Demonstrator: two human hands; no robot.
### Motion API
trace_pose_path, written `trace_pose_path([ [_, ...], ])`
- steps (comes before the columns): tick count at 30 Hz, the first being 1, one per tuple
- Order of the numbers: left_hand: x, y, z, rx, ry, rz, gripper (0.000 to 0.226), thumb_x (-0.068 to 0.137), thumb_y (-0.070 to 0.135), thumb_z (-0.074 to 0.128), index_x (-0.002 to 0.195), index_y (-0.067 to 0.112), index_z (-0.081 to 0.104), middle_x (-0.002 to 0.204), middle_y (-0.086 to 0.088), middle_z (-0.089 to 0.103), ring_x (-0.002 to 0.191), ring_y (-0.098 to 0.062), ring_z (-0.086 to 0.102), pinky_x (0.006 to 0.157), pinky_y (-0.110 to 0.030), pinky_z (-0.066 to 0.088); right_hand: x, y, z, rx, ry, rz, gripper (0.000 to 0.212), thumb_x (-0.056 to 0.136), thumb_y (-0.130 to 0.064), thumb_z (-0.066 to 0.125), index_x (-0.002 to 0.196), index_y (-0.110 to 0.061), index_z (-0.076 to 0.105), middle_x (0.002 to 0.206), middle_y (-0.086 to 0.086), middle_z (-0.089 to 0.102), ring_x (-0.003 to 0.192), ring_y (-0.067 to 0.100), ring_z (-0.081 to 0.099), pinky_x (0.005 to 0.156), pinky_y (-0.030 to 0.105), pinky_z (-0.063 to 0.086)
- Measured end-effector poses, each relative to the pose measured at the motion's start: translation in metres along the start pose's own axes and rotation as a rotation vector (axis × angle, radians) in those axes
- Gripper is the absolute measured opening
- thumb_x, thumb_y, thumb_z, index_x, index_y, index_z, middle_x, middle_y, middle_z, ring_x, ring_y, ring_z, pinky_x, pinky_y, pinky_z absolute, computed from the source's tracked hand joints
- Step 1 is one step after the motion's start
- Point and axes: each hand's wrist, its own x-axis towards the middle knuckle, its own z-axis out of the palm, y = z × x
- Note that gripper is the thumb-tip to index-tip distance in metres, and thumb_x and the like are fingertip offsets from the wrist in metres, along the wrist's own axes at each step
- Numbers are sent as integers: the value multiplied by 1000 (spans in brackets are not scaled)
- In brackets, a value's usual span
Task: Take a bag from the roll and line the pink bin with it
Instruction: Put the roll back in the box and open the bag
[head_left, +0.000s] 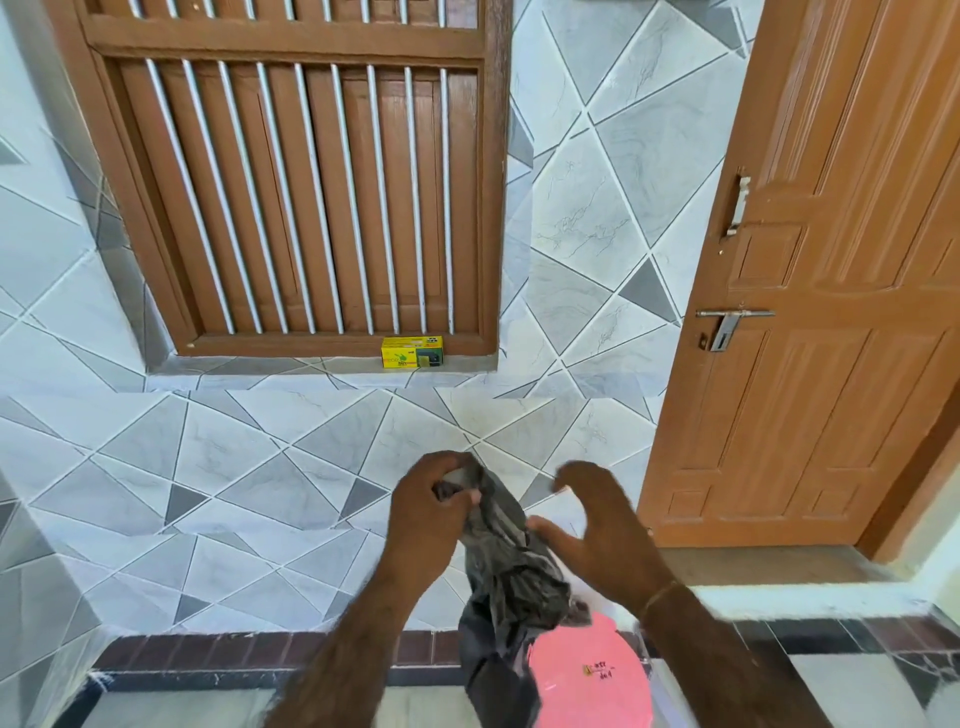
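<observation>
Above the pink bin, the left hand pinches the dark bag. The right hand is loose, holding nothing. Next, I think, pull the bag's mouth wide.

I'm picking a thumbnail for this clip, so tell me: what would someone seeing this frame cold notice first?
Low in the middle, the left hand grips the top of a crumpled dark bag, which hangs down over the pink bin at the bottom edge, while the right hand hovers beside it with fingers spread. Behind them, a small yellow box sits on the sill of the brown barred window.
</observation>
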Motion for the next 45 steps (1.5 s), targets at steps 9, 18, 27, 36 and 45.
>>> trace_pose_path([
  [9,9,-9,-37,154,-318,180,46,70,-17,62,91,24,67,107,1,66,98,-2,61,81,-5,44,22,-18,31,388,-15,321,46,79,9,46,94,-34,45,74,5,62,67,30,63,61,41,51],
  [18,13,-46,-56,1105,-28,-32,28,89,14,46,110,17,63,111,-6,65,107,-28,60,86,-37,51,6,-10,3,-530,-350,-350,38,71,-2,50,104,-22,44,100,10,53,56,36,58,45,39,41],
  [27,19,-74,-30,272,261,-420,28,81,27,65,100,6,67,103,-18,69,94,-39,66,86,-41,53,-9,10,-3,-698,-474,-28,35,91,-14,41,124,-16,49,117,10,55,93,37,65,72,42,50],
  [36,2,-105,-21,1138,-81,3,26,81,20,67,106,13,68,110,-8,64,105,-30,57,81,-40,53,-21,40,-20,-704,-426,344,63,87,-5,47,144,-23,25,113,14,56,98,37,64,76,42,52],
  [45,-6,-104,5,-89,432,-592,25,78,4,60,101,-1,67,102,-24,70,95,-41,66,84,-42,52,-44,58,-11,-760,-408,280,34,93,-8,44,126,-13,48,118,12,57,95,35,67,76,42,53],
])
